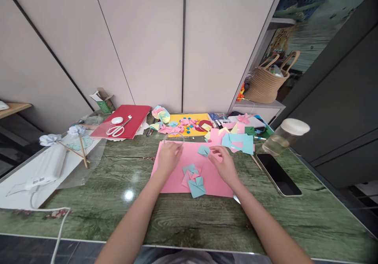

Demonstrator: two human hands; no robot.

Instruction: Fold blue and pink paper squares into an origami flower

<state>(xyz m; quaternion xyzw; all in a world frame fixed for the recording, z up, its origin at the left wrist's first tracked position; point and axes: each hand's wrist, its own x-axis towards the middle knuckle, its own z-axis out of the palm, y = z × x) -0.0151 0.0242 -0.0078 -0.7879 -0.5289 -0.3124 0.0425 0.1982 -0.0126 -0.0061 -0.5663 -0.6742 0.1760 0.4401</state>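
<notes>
A pink sheet (174, 183) lies in front of me. Several folded blue and pink paper pieces (196, 189) overlap near its middle. At the sheet's upper part, a small folded blue paper (203, 150) meets the thumb and fingertips of my right hand (225, 165), which appear closed on its right edge. My left hand (169, 157) is over the sheet's left side with its fingers curled. A clear ring that looks like a tape roll (173, 134) shows just beyond those fingers, seemingly in their grip; the contact is partly hidden.
Behind the sheet are a yellow sheet (195, 131) with small paper bits and loose coloured papers (240, 141). White scissors (115, 130) rest on a red folder (132, 116). A phone (279, 174) and a lidded jar (285, 136) stand right, a white glue-gun-like device (49, 167) left.
</notes>
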